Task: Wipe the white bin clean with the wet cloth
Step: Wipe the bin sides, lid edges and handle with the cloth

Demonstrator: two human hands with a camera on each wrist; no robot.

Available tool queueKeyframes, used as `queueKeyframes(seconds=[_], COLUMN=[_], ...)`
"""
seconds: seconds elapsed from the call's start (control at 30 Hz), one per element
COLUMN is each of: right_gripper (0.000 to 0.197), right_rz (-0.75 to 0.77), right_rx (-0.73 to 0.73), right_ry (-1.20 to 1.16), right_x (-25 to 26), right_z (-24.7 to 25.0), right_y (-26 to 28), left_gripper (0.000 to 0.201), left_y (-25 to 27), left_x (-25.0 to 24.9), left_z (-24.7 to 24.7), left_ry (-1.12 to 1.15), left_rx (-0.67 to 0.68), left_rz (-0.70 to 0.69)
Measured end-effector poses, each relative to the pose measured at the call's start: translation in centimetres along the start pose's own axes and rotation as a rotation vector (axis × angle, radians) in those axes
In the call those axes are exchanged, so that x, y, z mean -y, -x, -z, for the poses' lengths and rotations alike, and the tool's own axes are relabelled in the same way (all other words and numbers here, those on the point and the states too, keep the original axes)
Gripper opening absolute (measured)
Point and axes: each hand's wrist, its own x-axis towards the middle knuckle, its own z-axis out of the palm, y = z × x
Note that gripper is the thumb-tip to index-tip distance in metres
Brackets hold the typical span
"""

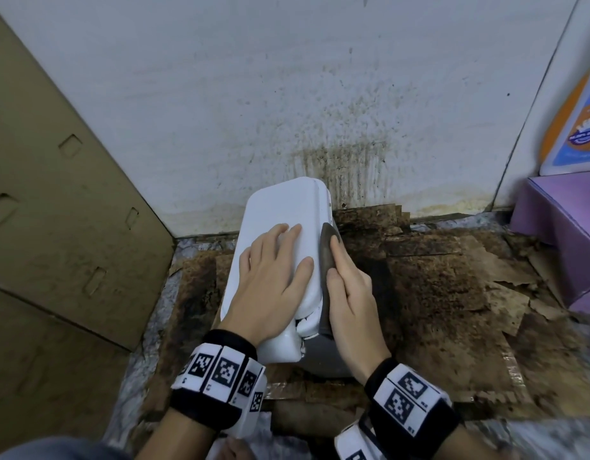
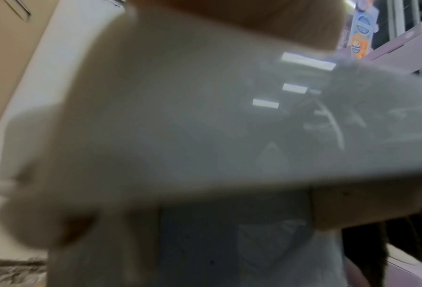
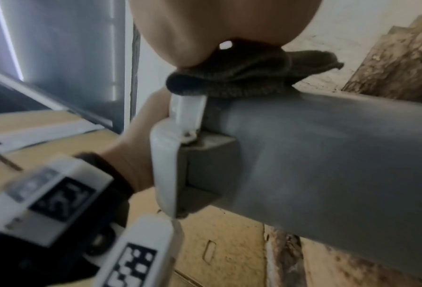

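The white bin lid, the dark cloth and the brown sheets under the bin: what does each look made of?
White bin lid: likely smooth glossy plastic; the left wrist view shows ceiling lights mirrored in it.
Dark cloth: soft woven or knitted fabric, going by its ribbed folds; wetness can't be confirmed.
Brown sheets: probably flattened cardboard, matte, heavily stained, with torn, peeling edges.

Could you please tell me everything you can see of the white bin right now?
The white bin stands on stained cardboard at the foot of a splattered wall. It looks like glossy plastic: a white lid with rounded corners on a grey body, joined by a white hinge piece at the near end. The lid is shut. The left hand rests flat on the lid; the right hand presses a dark cloth against its right edge.
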Motion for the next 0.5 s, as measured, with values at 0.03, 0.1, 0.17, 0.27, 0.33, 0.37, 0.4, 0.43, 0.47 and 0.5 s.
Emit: queueKeyframes(seconds=[0.03, 0.1, 0.17, 0.27, 0.33, 0.37, 0.4, 0.43, 0.47, 0.5], right_gripper=[0.049, 0.058, 0.059, 0.053, 0.053, 0.054, 0.054, 0.053, 0.053, 0.052], right_rz=[0.006, 0.017, 0.017, 0.015, 0.033, 0.041, 0.045, 0.049, 0.055, 0.061], right_rx=[-0.003, -0.018, -0.016, -0.020, -0.078, -0.112, -0.142, -0.162, -0.175, -0.183], right_ry=[0.032, 0.082, 0.062, -0.050, -0.055, -0.045, -0.036, -0.031, -0.029, -0.030], right_x=[-0.1, -0.2, -0.3, -0.2, -0.3, -0.3, -0.3, -0.3, -0.3, -0.3], right_z=[-0.2, -0.4, -0.6, -1.1, -1.6, -1.9, -2.2, -2.5, -2.8, -3.0], right_y=[0.1, 0.2, 0.2, 0.5, 1.3, 1.9, 2.5, 3.0, 3.4, 3.6], left_gripper=[0.065, 0.065, 0.064, 0.064, 0.064, 0.065, 0.065, 0.066, 0.066, 0.066], left_y=[0.0, 0.0, -0.1, -0.1, 0.0, -0.1, -0.1, -0.1, -0.2, -0.2], left_x=[-0.1, -0.3, -0.5, -0.8, -1.0, -1.0, -1.1, -1.2, -1.3, -1.4], left_z=[-0.1, -0.2, -0.3, -0.3, -0.4, -0.4, -0.4, -0.5, -0.5, -0.5], left_ry=[-0.004, -0.014, -0.023, -0.033, -0.035, -0.039, -0.042, -0.041, -0.040, -0.039], left_rx=[0.003, 0.006, 0.006, 0.009, 0.028, 0.041, 0.049, 0.050, 0.049, 0.047], left_rz=[0.001, 0.001, 0.003, 0.007, 0.007, 0.004, 0.003, 0.003, 0.003, 0.003])
